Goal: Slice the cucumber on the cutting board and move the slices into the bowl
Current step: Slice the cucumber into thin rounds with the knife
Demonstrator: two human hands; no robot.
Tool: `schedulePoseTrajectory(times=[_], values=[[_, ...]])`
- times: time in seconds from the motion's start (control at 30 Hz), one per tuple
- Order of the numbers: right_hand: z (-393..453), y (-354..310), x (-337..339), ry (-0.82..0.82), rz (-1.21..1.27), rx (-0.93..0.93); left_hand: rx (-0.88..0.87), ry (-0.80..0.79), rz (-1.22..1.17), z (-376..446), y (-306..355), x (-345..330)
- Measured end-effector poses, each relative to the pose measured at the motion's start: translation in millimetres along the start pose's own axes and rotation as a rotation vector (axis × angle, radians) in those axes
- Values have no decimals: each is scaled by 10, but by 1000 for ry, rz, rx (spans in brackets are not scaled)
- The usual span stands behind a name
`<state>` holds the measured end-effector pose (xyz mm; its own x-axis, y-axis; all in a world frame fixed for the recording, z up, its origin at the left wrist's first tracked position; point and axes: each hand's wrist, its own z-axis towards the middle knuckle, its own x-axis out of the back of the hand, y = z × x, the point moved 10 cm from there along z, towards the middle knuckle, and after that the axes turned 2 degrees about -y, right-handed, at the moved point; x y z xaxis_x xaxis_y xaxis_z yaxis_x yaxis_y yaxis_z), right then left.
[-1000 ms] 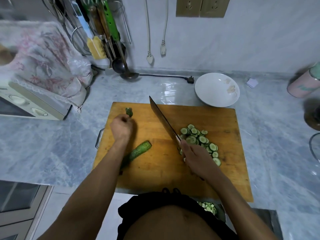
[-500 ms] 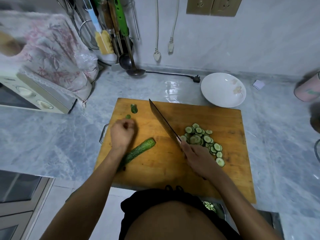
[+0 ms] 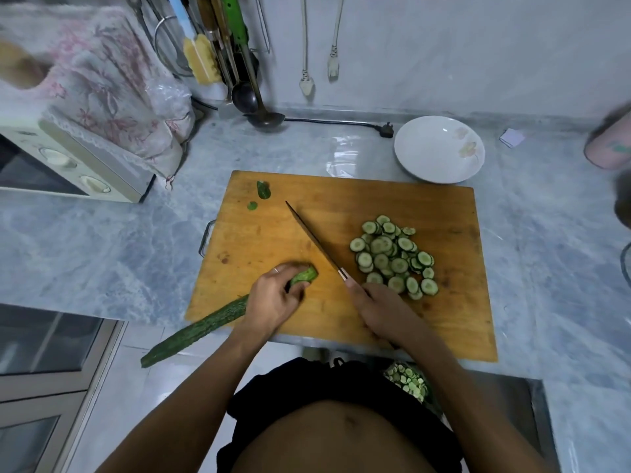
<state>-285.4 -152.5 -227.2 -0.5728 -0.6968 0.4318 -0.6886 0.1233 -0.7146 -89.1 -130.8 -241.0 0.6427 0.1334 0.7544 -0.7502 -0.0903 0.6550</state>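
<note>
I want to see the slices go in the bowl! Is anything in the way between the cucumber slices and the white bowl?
Nothing visible is. The pile of cucumber slices lies on the cutting board, and the white bowl sits just past the board's far right corner. Only bare board and a strip of countertop lie between them.

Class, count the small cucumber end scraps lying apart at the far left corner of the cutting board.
2. One scrap nearest the cutting board's far edge; a smaller scrap just nearer the person. None seem hidden.

A home kitchen: marble counter [image 3: 102,254], hanging ladles [image 3: 244,97], toaster oven [image 3: 68,165].
</note>
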Motion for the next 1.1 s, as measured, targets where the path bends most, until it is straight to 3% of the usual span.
schedulePoseTrajectory(times=[0.13, 0.3, 0.6, 1.1], values=[[-34, 53, -34, -40, 108, -93, 16, 143, -8, -140, 22, 30], [-145, -137, 0, 50, 15, 8, 62, 212, 6, -164, -24, -3], [-506, -167, -177, 48, -103, 169, -79, 200, 147, -191, 93, -30], [-413, -140, -143, -14, -84, 96, -139, 270, 241, -200, 210, 2]])
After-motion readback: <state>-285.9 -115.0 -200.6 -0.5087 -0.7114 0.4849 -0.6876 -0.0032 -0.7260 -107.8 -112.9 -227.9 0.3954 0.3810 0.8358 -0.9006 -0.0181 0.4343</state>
